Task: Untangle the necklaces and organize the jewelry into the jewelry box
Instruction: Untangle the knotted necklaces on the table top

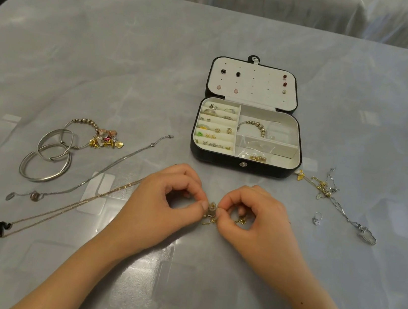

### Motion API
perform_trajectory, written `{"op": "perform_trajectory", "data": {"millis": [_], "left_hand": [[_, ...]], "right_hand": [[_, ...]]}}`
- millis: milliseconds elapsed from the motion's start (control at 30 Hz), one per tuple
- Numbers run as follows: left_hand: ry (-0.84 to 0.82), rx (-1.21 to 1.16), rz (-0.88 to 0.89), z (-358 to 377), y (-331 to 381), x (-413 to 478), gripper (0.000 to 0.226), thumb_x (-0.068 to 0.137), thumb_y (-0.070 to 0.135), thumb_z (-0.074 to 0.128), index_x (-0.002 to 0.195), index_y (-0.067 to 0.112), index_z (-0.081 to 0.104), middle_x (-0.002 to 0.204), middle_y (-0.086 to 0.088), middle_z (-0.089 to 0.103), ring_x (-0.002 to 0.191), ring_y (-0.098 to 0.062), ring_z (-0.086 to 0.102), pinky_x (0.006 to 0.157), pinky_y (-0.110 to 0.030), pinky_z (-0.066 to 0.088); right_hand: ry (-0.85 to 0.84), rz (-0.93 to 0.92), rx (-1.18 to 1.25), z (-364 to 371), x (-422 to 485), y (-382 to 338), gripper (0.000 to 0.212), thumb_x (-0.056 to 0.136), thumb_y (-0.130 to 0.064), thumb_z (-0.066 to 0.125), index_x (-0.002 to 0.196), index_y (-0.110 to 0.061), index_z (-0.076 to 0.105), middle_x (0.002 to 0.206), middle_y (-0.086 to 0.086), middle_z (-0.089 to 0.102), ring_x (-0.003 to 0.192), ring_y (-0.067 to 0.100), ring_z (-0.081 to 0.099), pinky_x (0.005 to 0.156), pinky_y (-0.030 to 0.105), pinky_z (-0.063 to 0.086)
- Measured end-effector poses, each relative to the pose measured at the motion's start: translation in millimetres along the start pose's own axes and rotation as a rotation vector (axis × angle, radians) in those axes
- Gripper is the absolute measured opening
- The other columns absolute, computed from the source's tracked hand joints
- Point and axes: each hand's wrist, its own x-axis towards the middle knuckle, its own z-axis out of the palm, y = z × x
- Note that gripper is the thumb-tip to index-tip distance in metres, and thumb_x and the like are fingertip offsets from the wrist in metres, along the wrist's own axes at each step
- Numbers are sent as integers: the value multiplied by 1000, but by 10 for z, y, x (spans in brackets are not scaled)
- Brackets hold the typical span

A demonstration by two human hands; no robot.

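Note:
A small gold chain tangle (211,212) sits low over the table between my two hands. My left hand (164,198) pinches its left side with thumb and forefinger. My right hand (250,211) pinches its right side, and gold charms show under its curled fingers. Behind them stands the open black jewelry box (243,167), with rings and earrings in its cream compartments and studs on the lid pad. A silver necklace (105,171) and a thin gold necklace with a dark pendant (56,213) lie stretched out at the left.
Silver bangles (47,157) and a beaded charm bracelet (95,132) lie at the far left. At the right rests a tangled gold and silver chain heap (329,191) with a silver pendant (368,235), and a small silver ring (317,219). The grey table (131,64) ends at a white-draped sofa.

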Motion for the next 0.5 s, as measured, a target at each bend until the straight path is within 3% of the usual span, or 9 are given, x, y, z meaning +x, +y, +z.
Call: {"op": "perform_trajectory", "data": {"millis": [300,400,500], "left_hand": [[9,-156,-62,-31,-3,-3,18,64,37,65,69,21,70,80,8,62,70,-1,54,67,-13,42],[-8,-160,-89,-39,-1,2,13,68,31,68,71,19,69,82,4,66,76,-8,59,73,-16,46],[1,-166,-126,-35,4,4,9,72,23,64,76,16,69,83,-2,70,83,-23,63,78,-28,52]], "right_hand": [[43,15,-36,-26,-8,22,7,67,-25,59,65,-31,59,75,-27,57,74,4,49,66,9,36],[55,7,-27,-16,0,41,8,71,-28,61,77,-32,63,69,-20,59,76,7,50,68,10,36],[58,-47,-60,-18,19,56,22,76,-36,57,96,-31,65,79,-18,60,80,4,50,73,9,37]]}}
